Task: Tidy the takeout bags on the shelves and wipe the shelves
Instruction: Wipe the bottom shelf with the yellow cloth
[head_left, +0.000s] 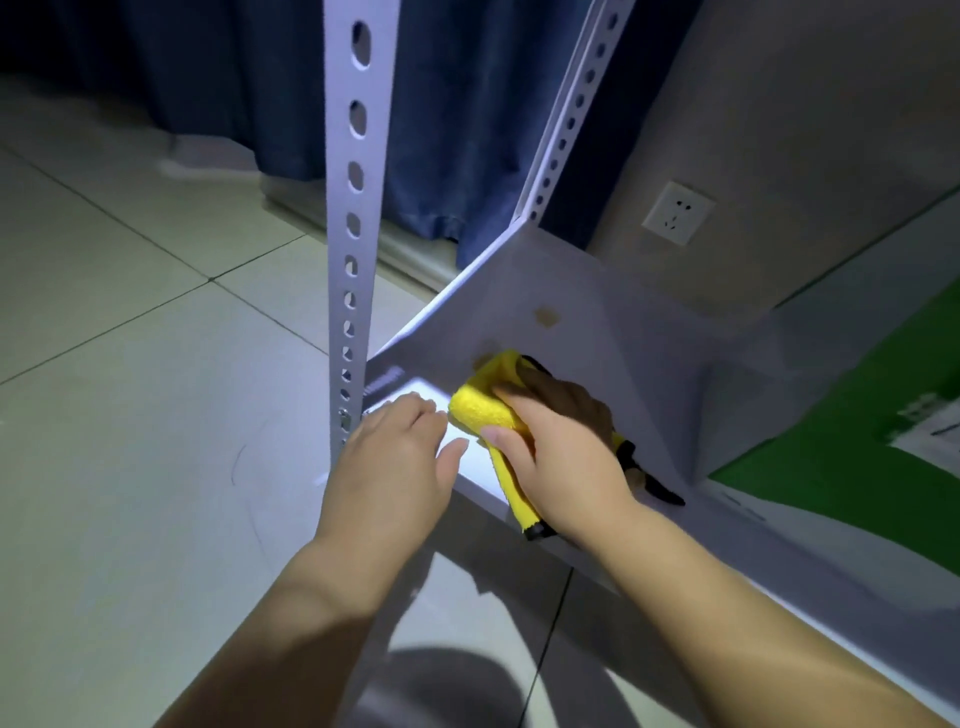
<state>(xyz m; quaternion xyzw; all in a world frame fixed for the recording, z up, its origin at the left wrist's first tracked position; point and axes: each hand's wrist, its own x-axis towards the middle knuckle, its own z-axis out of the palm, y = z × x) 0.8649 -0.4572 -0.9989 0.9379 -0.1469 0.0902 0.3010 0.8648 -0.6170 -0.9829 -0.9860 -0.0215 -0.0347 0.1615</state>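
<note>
Cloth (483, 405) gripped by right hand (563, 457) on shelf (597, 322); left hand (395, 457) flat, fingers straight, just beside.

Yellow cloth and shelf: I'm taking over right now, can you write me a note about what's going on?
Left hand: open, resting on the front corner of the shelf, beside the holed post.
Right hand: grips the yellow cloth, pressing it on the shelf.
Green and white item, likely a takeout bag, sits to the right of the cloth.
Done: wiping is under way near the front corner.
Left: a brown spot beyond the cloth is not yet wiped; the rest of the shelf probably needs wiping too.
</note>
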